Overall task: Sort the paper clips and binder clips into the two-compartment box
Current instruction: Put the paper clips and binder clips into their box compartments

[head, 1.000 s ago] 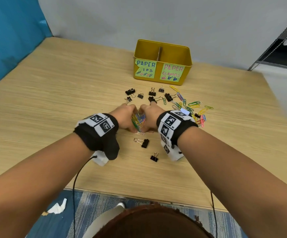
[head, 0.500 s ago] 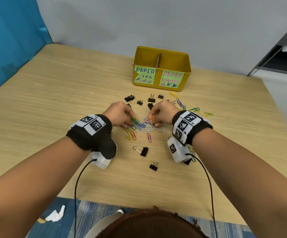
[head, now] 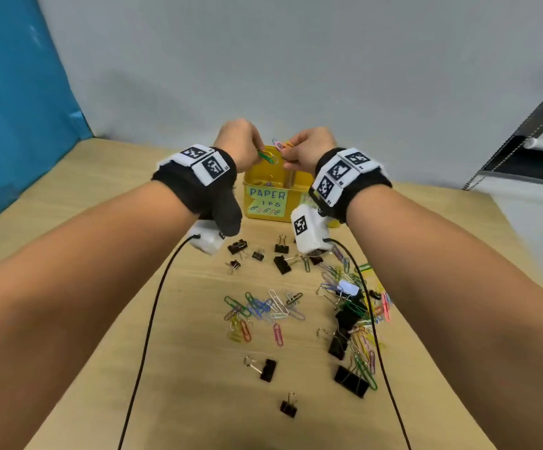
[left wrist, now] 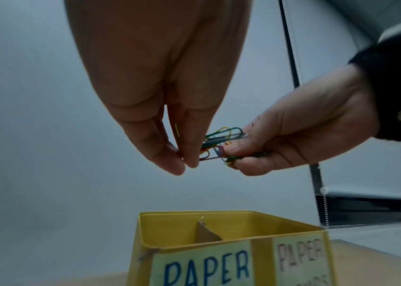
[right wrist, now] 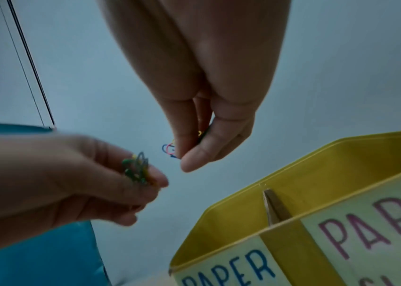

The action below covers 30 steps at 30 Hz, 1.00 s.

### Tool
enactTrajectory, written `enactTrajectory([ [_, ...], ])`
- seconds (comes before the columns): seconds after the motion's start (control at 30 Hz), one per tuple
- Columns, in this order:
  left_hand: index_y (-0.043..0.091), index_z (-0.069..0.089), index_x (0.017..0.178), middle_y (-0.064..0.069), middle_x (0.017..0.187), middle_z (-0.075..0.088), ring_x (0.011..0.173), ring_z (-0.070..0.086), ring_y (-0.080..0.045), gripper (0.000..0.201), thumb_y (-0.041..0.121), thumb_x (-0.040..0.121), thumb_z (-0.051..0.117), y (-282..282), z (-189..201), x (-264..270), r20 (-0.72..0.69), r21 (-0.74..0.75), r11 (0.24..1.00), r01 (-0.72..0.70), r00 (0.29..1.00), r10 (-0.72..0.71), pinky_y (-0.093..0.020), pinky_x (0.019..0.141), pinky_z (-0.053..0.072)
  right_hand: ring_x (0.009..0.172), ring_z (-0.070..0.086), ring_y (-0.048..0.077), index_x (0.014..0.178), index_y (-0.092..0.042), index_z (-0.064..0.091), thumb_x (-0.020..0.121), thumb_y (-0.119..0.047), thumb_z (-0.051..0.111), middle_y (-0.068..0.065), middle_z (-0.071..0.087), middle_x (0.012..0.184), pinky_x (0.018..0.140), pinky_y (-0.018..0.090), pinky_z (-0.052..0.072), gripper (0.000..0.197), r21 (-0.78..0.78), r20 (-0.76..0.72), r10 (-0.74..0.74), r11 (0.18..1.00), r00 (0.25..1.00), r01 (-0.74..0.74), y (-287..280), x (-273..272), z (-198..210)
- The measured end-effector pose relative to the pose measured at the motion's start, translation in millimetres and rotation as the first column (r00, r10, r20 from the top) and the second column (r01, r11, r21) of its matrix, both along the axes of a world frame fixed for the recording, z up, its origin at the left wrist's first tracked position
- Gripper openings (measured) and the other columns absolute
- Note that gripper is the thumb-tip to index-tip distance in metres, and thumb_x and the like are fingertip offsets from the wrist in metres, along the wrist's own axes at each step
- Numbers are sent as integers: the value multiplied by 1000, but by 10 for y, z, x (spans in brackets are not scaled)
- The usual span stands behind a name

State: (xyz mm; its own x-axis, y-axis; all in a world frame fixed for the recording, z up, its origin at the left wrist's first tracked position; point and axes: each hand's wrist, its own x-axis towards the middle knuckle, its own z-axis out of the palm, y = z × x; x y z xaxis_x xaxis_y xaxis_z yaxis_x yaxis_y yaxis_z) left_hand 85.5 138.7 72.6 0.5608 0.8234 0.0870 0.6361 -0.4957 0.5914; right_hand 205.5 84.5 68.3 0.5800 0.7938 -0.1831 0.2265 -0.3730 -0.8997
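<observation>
Above the yellow two-compartment box (head: 265, 203), in the head view, the left hand (head: 241, 146) is pinching a bunch of green and yellow paper clips (head: 267, 156) while the right hand (head: 309, 147) is pinching pink and orange ones (head: 281, 145). A few clips are already lying in the left compartment labelled PAPER. Most work is still waiting: loose paper clips (head: 263, 311) and black binder clips (head: 267, 370) are lying scattered on the wooden table (head: 101, 206).

From the left wrist, both hands are hovering over the box (left wrist: 218, 234), the right hand (left wrist: 292, 139) gripping a coloured bundle (left wrist: 221, 141).

From the right wrist, its fingers (right wrist: 192, 135) are squeezing clips (right wrist: 169, 150) beside the cardboard divider (right wrist: 276, 207); I judge the sorting barely begun.
</observation>
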Motion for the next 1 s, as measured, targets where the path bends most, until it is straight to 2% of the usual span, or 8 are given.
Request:
enactTrajectory([
  [0.23, 7, 51, 133, -15, 138, 53, 128, 49, -29, 45, 1, 89, 47, 332, -162, 206, -197, -75, 997, -4, 980, -11, -34, 107, 39, 118, 59, 30, 118, -6, 66, 94, -8, 47, 14, 64, 125, 103, 38, 46, 31, -204, 313, 123, 977, 942, -60, 364, -9, -120],
  [0.3, 9, 53, 130, -14, 131, 58, 123, 53, -28, 45, 0, 87, 48, 314, -146, 138, -122, -31, 999, 16, 992, -19, -31, 103, 41, 108, 61, 23, 111, -11, 68, 91, -2, 47, 11, 66, 119, 101, 36, 47, 30, -120, 311, 109, 990, 944, -74, 292, 13, -72],
  [0.37, 11, 63, 114, -13, 111, 67, 101, 62, -26, 33, 1, 83, 57, 183, -125, 4, -55, -6, 996, 84, 995, -84, -30, 86, 48, 77, 63, 18, 88, -17, 67, 87, 1, 51, 8, 67, 93, 77, 36, 57, 24, -32, 273, 118, 993, 955, -114, 102, 2, -43],
  [0.5, 13, 63, 106, -5, 90, 64, 69, 59, -15, 28, 0, 80, 61, -266, -352, -404, -279, -481, 818, 315, 830, -483, -25, 54, 51, 50, 58, 5, 94, -10, 63, 91, -6, 55, 0, 61, 72, 50, 23, 50, 10, -374, 183, 536, 813, 824, -446, -505, -103, -169],
  [0.6, 19, 56, 124, -2, 116, 59, 98, 59, -20, 48, 2, 79, 60, -509, -710, -559, -497, -533, 769, 352, 605, -622, -34, 81, 56, 57, 62, 10, 107, -4, 66, 91, -7, 52, 2, 64, 74, 59, 27, 52, 22, -687, 166, 757, 549, 632, -477, -797, -286, -413],
  [0.7, 14, 50, 131, -10, 129, 48, 116, 51, -28, 53, -4, 81, 49, -795, -988, -611, -571, -307, 863, 402, 647, -505, -37, 99, 47, 109, 61, 28, 123, -3, 60, 94, -7, 42, 12, 65, 118, 90, 33, 50, 35, -819, 308, 850, 465, 427, -335, -933, -565, -639],
  [0.9, 13, 47, 131, -8, 126, 48, 117, 50, -25, 55, 0, 79, 57, -1027, -1149, -836, -471, -318, 854, 412, 713, -520, -30, 97, 46, 118, 56, 29, 129, -5, 55, 95, -12, 41, 14, 59, 130, 97, 33, 45, 37, -821, 244, 885, 406, 396, -401, -1199, -813, -750],
  [1.0, 24, 36, 138, -2, 126, 40, 119, 40, -21, 79, 16, 69, 73, -1040, -1139, -966, -487, -332, 861, 385, 712, -506, -36, 104, 42, 119, 54, 26, 132, -9, 51, 88, -19, 59, 10, 56, 133, 95, 31, 46, 46, -787, 327, 824, 509, 462, -349, -1328, -731, -765],
])
